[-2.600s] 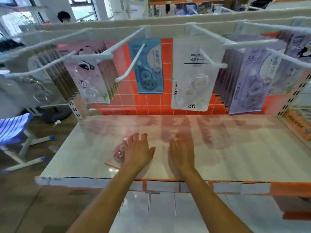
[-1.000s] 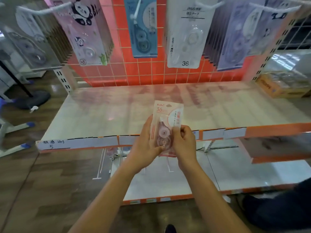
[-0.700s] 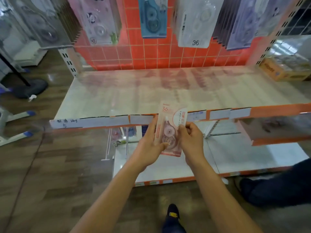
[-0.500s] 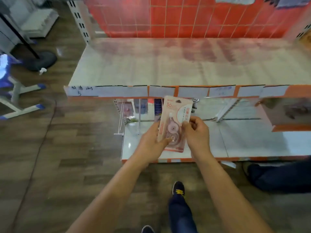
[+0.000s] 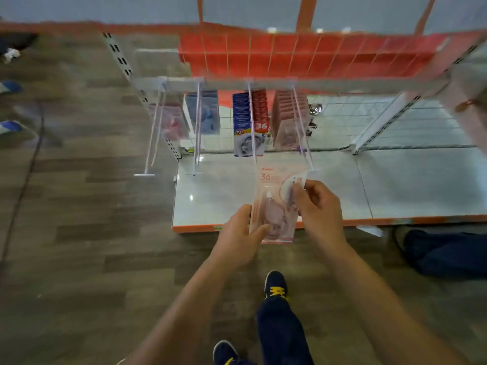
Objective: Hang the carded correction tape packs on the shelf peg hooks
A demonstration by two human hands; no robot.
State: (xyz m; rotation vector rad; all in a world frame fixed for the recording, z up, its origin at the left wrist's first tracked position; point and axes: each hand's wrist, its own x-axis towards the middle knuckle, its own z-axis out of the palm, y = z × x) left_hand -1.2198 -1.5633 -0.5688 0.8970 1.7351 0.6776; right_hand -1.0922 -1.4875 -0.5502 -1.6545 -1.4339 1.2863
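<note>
My right fingers (image 5: 300,191) are curled and pinch the upper right edge of the pink correction tape pack (image 5: 274,206). My left thumb (image 5: 259,228) presses the lower front of the card, with the other left fingers behind it. Both the right hand (image 5: 317,209) and the left hand (image 5: 237,237) therefore grip the one pack, upright with its printed face towards me, above the front of the white lower shelf (image 5: 395,185).

The top edge of the pack lies just beside the tip of the rightmost peg hook (image 5: 300,127). That hook already carries a stack of matching pink packs (image 5: 286,119). The next hook to the left holds a blue-and-red pack (image 5: 247,127).

Procedure, as I judge it:
1. The hang hole is too blurred to locate, so find it by touch.
2. Keep the card square to the wire.
3. Steer with the right pinch and steady with the left.
4. Thread the tip, then slide the pack back to the stack.

Risk: a tilted card catches on the tip and bends.
</note>
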